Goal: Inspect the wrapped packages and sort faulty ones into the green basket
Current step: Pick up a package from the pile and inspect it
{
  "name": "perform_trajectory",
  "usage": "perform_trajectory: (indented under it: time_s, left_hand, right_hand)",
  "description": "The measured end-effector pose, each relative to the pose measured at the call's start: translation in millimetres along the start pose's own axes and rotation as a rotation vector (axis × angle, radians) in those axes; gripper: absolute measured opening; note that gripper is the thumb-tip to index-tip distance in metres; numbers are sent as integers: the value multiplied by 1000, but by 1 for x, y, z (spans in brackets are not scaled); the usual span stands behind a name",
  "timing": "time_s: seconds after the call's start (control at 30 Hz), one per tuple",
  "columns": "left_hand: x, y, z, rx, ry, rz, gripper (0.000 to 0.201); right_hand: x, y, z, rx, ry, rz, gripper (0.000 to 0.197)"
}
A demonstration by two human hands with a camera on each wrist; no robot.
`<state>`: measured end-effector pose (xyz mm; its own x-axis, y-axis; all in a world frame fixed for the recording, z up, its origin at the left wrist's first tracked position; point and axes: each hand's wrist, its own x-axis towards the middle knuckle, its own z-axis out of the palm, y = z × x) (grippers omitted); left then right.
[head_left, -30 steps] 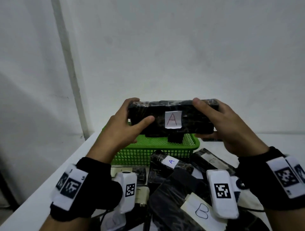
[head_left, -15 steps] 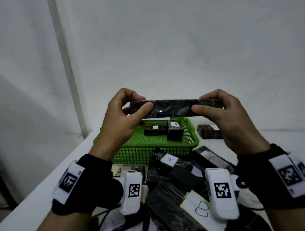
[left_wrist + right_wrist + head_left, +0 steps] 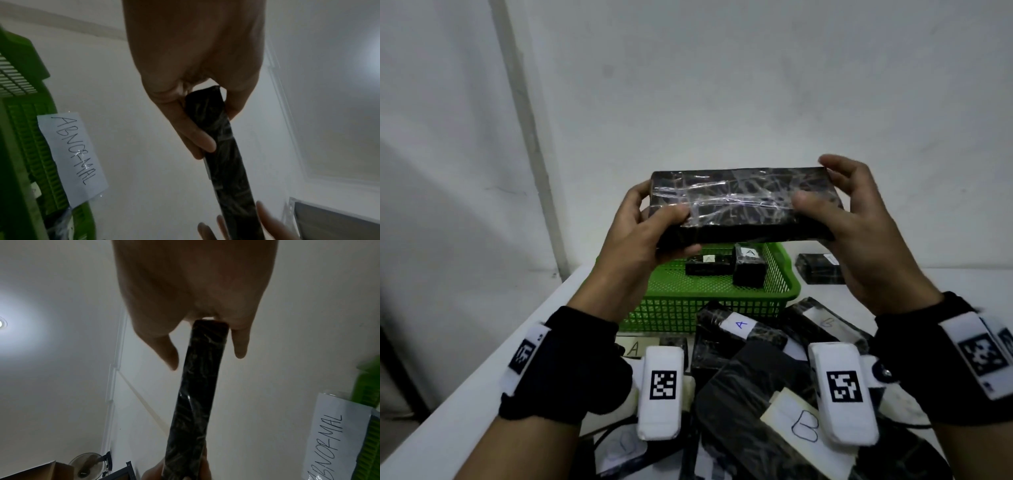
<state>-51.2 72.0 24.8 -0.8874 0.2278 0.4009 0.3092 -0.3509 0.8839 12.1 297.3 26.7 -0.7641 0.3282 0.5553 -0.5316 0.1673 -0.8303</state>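
Package (image 3: pixel 739 202): flat, black, crinkled glossy wrap.

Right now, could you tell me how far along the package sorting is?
Done: two wrapped packages lie in the green basket. In hand: the left hand and right hand hold a long black package above it for inspection. Left: a pile of labelled packages waits on the table.

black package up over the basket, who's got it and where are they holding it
Both hands hold the black wrapped package by its short ends: left hand grips the left end, right hand the right end.
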Motion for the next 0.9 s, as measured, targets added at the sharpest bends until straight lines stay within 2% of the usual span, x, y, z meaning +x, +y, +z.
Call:
perform_trajectory:
  time_s: [0.1,0.17,0.37,0.5,0.57,0.67,0.77,0.9]
  left_hand:
    - [0,-2,-2,76,-92,32,55]
    - [1,-5,-2,131,-77,35,56]
    - [4,-21,-4,312,-5,82,45]
    - [3,-22,-2,334,26,133,38]
    - [2,-21,-5,418,30,137,41]
    - [4,-21,-14,544,23,117,50]
    - [7,-23,-18,532,9,154,51]
    - [6,-21,-10,350,-18,130,31]
  right_hand:
    - [0,-1,-1,21,-35,175,49]
    - [-1,3,-2,-4,-77,215,46]
    - [-1,9,1,-61,4,121,34]
    - [-4,7,0,-57,-17,90,40]
    - [-4,5,-3,-92,-28,67,43]
    - [-4,6,-6,-301,-32,44,39]
    - [-4,3,-8,-396,-25,83,35]
    - [-6,-6,-5,-335,-12,84,45]
